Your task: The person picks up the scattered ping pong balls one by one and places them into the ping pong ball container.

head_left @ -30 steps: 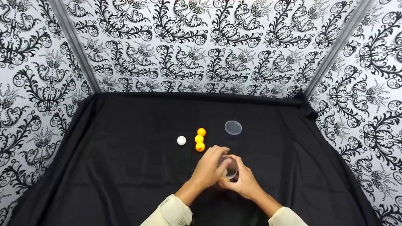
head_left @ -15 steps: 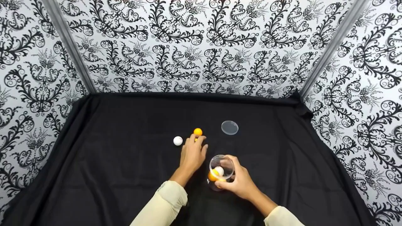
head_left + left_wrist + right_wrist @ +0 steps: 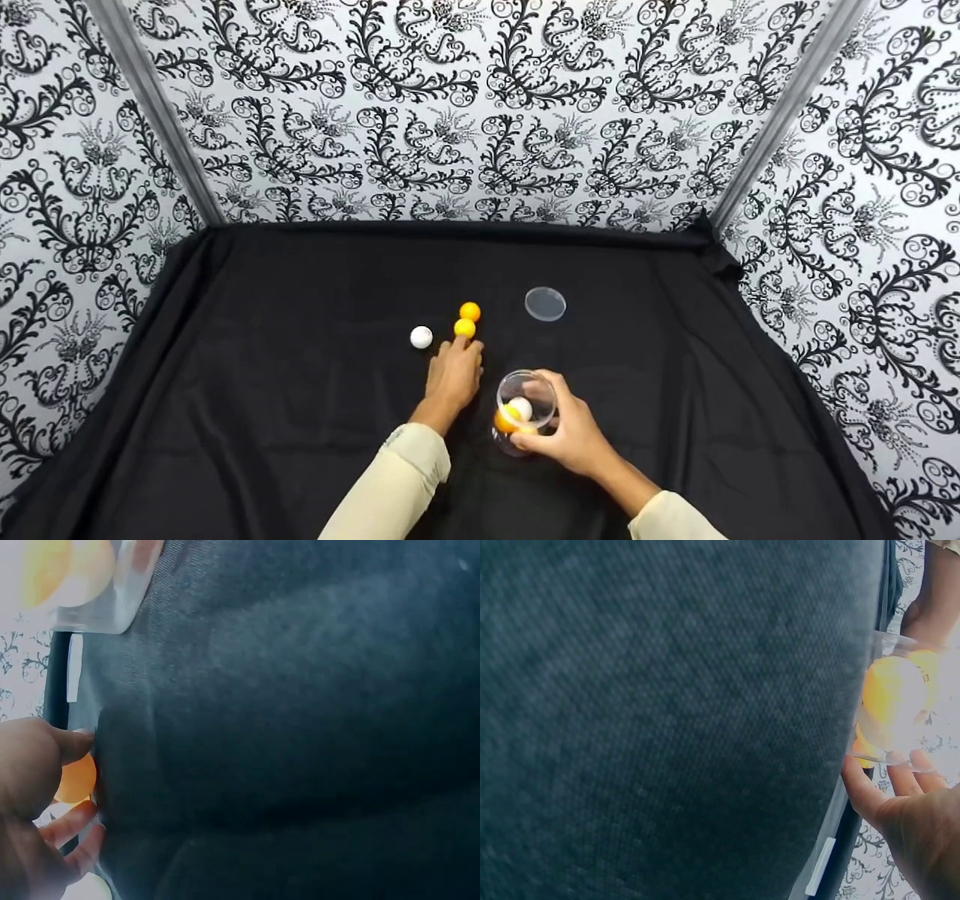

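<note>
My left hand (image 3: pixel 454 379) reaches down to the cloth. In the left wrist view its thumb and fingers pinch an orange ping-pong ball (image 3: pixel 77 780), which the hand hides in the head view. My right hand (image 3: pixel 571 431) grips a clear plastic jar (image 3: pixel 526 385) around its right side, its open mouth facing up. Inside the jar lie a white ball (image 3: pixel 520 409) and orange balls (image 3: pixel 505 420), seen through the wall in the right wrist view too. Just beyond the left fingertips, two more orange balls (image 3: pixel 465 328) sit in a row.
A white ball (image 3: pixel 421 337) rests left of the orange row. Farther back and to the right, a round clear lid (image 3: pixel 546 304) lies flat on the black cloth (image 3: pixel 315 360). Patterned walls (image 3: pixel 420 112) stand behind the table and at its sides.
My left hand has come away from the jar's mouth, gone left to the orange balls and settled on the nearest one. The right hand keeps holding the jar.
</note>
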Available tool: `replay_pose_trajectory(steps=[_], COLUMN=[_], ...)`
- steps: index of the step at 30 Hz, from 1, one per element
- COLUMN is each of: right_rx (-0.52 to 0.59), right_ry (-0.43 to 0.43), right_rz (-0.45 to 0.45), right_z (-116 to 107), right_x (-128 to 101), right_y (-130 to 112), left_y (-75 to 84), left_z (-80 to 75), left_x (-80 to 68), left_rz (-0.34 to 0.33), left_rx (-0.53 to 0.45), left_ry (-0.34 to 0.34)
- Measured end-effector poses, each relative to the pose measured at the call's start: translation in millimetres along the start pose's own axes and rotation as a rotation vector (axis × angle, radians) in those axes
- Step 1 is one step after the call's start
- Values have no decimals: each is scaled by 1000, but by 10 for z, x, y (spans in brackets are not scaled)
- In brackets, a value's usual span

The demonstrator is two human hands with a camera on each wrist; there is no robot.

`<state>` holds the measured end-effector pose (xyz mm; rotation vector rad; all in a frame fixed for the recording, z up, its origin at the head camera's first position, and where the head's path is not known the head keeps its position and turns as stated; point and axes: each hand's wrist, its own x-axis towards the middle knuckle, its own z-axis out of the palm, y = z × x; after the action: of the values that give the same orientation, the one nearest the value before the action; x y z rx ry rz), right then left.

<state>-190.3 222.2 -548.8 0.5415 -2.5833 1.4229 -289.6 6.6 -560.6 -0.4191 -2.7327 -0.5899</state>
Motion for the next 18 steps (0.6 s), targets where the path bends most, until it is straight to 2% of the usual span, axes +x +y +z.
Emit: replay_pose_trajectory(steps=[8,18], right_rx=[-12,31], right_ry=[7,1], right_rz=[10,2], right_z=[-3,14], right_x=[-6,-4], right_y=[3,-3], left_y=[-68,-99], left_z=[57,67], left_x=[-9,-55], left_rz=[15,24], left_rx=[-5,-18], left_ry=[-13,16])
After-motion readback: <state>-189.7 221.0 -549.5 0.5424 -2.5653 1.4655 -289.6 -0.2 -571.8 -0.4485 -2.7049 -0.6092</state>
